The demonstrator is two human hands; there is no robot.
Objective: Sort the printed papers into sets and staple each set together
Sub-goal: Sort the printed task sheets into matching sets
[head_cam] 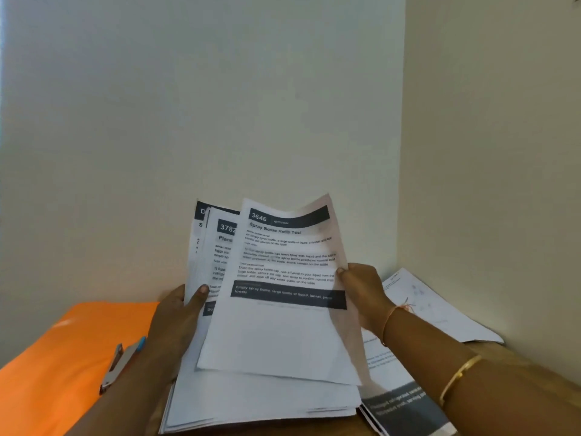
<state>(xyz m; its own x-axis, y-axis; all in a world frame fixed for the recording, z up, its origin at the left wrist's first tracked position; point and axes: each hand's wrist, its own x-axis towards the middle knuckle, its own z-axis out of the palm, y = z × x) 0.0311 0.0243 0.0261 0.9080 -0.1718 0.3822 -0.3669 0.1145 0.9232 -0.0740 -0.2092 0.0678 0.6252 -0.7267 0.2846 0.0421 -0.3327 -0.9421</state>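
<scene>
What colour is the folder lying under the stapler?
Bright orange folder, seen in the head view, with the stapler on top.

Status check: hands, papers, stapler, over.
Both busy: left hand grips fanned papers, right hand pinches front sheet, numbered 3646. Untouched stapler on orange folder. Another stack beneath; nothing blocking.

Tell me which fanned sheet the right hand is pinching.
The front sheet headed 3646: the right hand pinches its edge. The 3787 sheet behind it is in the left hand.
</scene>
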